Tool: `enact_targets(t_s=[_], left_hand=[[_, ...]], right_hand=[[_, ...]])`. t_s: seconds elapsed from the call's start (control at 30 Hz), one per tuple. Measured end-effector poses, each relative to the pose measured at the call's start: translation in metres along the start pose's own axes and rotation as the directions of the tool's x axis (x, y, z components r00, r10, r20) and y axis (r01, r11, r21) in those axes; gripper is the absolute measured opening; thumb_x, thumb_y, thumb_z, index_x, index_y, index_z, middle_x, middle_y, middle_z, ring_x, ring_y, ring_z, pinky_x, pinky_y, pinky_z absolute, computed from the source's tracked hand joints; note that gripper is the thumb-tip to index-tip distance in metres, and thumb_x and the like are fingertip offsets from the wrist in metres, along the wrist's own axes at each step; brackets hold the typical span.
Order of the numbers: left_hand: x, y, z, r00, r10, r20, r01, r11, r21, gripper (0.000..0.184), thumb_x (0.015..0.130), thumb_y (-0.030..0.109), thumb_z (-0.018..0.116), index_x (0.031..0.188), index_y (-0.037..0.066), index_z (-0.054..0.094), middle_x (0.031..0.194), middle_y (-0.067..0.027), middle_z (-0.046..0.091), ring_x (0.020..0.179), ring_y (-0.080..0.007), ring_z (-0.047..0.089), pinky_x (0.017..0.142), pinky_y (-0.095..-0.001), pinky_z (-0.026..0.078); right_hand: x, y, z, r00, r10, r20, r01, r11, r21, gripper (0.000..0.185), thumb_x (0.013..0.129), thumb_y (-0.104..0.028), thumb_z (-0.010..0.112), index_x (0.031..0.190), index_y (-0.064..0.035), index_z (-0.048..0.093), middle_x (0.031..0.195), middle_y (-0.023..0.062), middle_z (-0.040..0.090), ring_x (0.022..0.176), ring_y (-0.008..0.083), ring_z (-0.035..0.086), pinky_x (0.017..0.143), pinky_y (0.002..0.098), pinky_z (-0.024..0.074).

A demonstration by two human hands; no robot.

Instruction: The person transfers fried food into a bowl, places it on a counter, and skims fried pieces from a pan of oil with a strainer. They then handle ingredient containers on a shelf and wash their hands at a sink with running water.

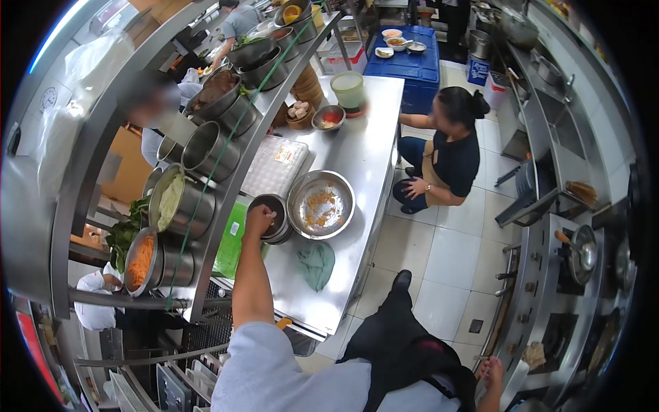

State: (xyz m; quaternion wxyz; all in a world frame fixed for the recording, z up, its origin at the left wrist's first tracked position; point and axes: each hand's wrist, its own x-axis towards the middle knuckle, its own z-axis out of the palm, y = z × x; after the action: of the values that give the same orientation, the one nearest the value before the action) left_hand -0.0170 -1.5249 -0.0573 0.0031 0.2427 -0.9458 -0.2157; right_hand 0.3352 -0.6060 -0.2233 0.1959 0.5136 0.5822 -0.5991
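My left hand [259, 220] reaches over the rim of a dark round metal pot [280, 233] on the steel table. Its fingers are pinched together; what they hold, if anything, is too small to name. Touching the pot's right side is a wide steel bowl [295, 196] with orange-yellow bits in its bottom. A crumpled green plastic bag [316, 265] lies just below the bowl. Down by the stove, my right hand [490, 372] is closed, with a thin stick-like thing [482, 358] poking out from its fingers.
A white tray [274, 165] and a bright green sheet [230, 246] lie beside the pot. Overhead at left, a shelf [206, 275] carries several steel pots of vegetables. A person [453, 154] sits right of the table. A stove [549, 275] with a pan stands at right.
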Motion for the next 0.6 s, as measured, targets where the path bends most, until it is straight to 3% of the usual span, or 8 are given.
enact_targets(t_s=[0.03, 0.13, 0.2, 0.27, 0.33, 0.4, 0.53, 0.6], left_hand=[[-0.001, 0.0, 0.003, 0.995, 0.088, -0.053, -0.085, 0.995, 0.056, 0.02, 0.078, 0.023, 0.076, 0.086, 0.008, 0.066, 0.082, -0.0182, 0.068, 0.083, -0.0374, 0.066, 0.072, -0.0441, 0.051], [-0.002, 0.012, 0.01, 0.994, 0.105, -0.036, -0.098, 0.981, 0.168, 0.018, 0.08, 0.021, 0.073, 0.088, 0.008, 0.064, 0.084, -0.0198, 0.067, 0.084, -0.0403, 0.064, 0.072, -0.0459, 0.05], [-0.001, 0.019, 0.011, 0.997, 0.065, -0.043, -0.059, 0.989, 0.138, 0.017, 0.08, 0.018, 0.07, 0.09, 0.006, 0.064, 0.088, -0.0221, 0.066, 0.087, -0.0431, 0.063, 0.074, -0.0484, 0.05], [0.002, 0.023, 0.011, 0.999, 0.034, -0.023, -0.031, 0.994, 0.102, 0.018, 0.079, 0.017, 0.067, 0.092, 0.005, 0.064, 0.091, -0.0215, 0.067, 0.089, -0.0431, 0.063, 0.076, -0.0491, 0.05], [0.002, 0.022, 0.011, 0.999, 0.042, -0.031, -0.038, 0.993, 0.116, 0.018, 0.077, 0.018, 0.069, 0.088, 0.004, 0.064, 0.09, -0.0207, 0.067, 0.086, -0.0416, 0.064, 0.074, -0.0473, 0.05], [0.002, 0.024, 0.004, 0.998, 0.055, -0.037, -0.048, 0.985, 0.166, 0.017, 0.076, 0.018, 0.07, 0.084, 0.004, 0.063, 0.083, -0.0195, 0.066, 0.079, -0.04, 0.063, 0.07, -0.0446, 0.05], [-0.003, 0.023, -0.005, 0.991, -0.08, -0.105, 0.084, 0.996, 0.032, 0.013, 0.076, 0.013, 0.07, 0.082, 0.004, 0.063, 0.075, -0.0178, 0.063, 0.07, -0.0342, 0.06, 0.065, -0.0418, 0.047], [-0.001, -0.006, -0.007, 0.989, -0.136, -0.052, 0.136, 0.991, -0.008, 0.013, 0.076, 0.01, 0.07, 0.082, 0.003, 0.061, 0.069, -0.0127, 0.061, 0.066, -0.0254, 0.06, 0.06, -0.0365, 0.047]], right_hand=[[0.004, -0.016, 0.009, 1.0, 0.009, 0.003, -0.009, 1.0, -0.015, 0.02, 0.097, -0.03, 0.049, 0.113, -0.0185, 0.054, 0.079, -0.0012, 0.053, 0.066, 0.0142, 0.055, 0.055, 0.0335, 0.0492], [0.01, -0.055, 0.044, 0.999, 0.033, -0.022, -0.033, 0.999, -0.005, 0.019, 0.095, -0.028, 0.053, 0.11, -0.0167, 0.051, 0.078, -0.0005, 0.056, 0.06, 0.0137, 0.056, 0.048, 0.0308, 0.048], [0.011, -0.08, 0.069, 0.997, 0.017, 0.07, -0.007, 0.99, -0.142, 0.022, 0.095, -0.029, 0.054, 0.113, -0.0174, 0.052, 0.081, 0.0002, 0.057, 0.062, 0.0151, 0.057, 0.051, 0.0315, 0.0488], [0.009, -0.102, 0.091, 0.995, 0.068, 0.079, -0.054, 0.985, -0.165, 0.025, 0.094, -0.03, 0.055, 0.114, -0.0164, 0.052, 0.093, 0.0039, 0.058, 0.077, 0.0204, 0.06, 0.064, 0.0379, 0.052], [0.024, -0.115, 0.106, 0.985, 0.119, 0.121, -0.097, 0.98, -0.173, 0.024, 0.093, -0.03, 0.055, 0.112, -0.015, 0.053, 0.103, 0.0062, 0.057, 0.087, 0.0241, 0.059, 0.072, 0.0422, 0.052], [0.03, -0.134, 0.12, 0.988, 0.128, 0.088, -0.107, 0.971, -0.215, 0.022, 0.094, -0.03, 0.054, 0.112, -0.0158, 0.054, 0.1, 0.0055, 0.059, 0.083, 0.0232, 0.06, 0.071, 0.0423, 0.0521], [0.047, -0.16, 0.133, 0.991, 0.119, 0.066, -0.106, 0.978, -0.177, 0.019, 0.095, -0.026, 0.053, 0.11, -0.0152, 0.055, 0.093, 0.0038, 0.06, 0.076, 0.0196, 0.06, 0.067, 0.0395, 0.0524], [0.051, -0.171, 0.131, 0.992, 0.111, 0.062, -0.1, 0.983, -0.156, 0.019, 0.094, -0.024, 0.053, 0.11, -0.0146, 0.055, 0.09, 0.0032, 0.059, 0.073, 0.0182, 0.059, 0.065, 0.0379, 0.0523]])
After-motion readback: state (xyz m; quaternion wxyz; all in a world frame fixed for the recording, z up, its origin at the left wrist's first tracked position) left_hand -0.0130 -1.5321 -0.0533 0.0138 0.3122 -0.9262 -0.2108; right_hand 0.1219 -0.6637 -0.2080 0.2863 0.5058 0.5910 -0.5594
